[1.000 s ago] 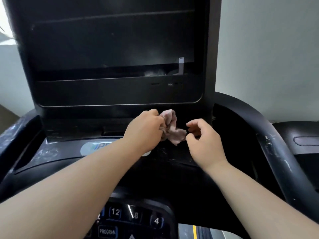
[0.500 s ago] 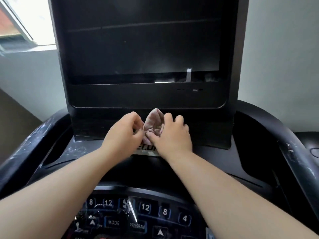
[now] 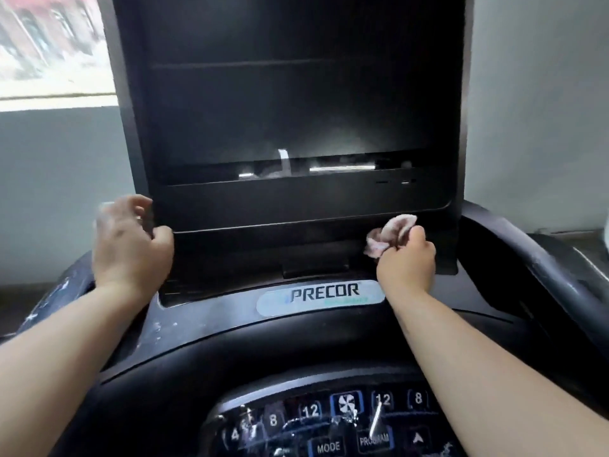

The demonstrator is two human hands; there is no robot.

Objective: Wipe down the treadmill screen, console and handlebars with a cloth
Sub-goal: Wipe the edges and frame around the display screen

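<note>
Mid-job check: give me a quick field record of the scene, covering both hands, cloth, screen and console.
left hand: empty, fingers curled at the screen housing's lower left edge
right hand: gripping the cloth
cloth: pinkish, bunched, at the housing's lower right
screen: dark, off, hazy smears near the bottom
console: black, white specks, Precor label
keypad: bottom of view, partly cut off

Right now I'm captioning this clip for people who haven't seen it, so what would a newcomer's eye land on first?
The big dark treadmill screen fills the upper middle. Below its lower right corner, the right hand pinches a crumpled pink cloth against the black frame, while the empty left hand curls at the frame's lower left edge. Between the forearms sits the pale PRECOR badge, with lit keypad buttons at the bottom.
</note>
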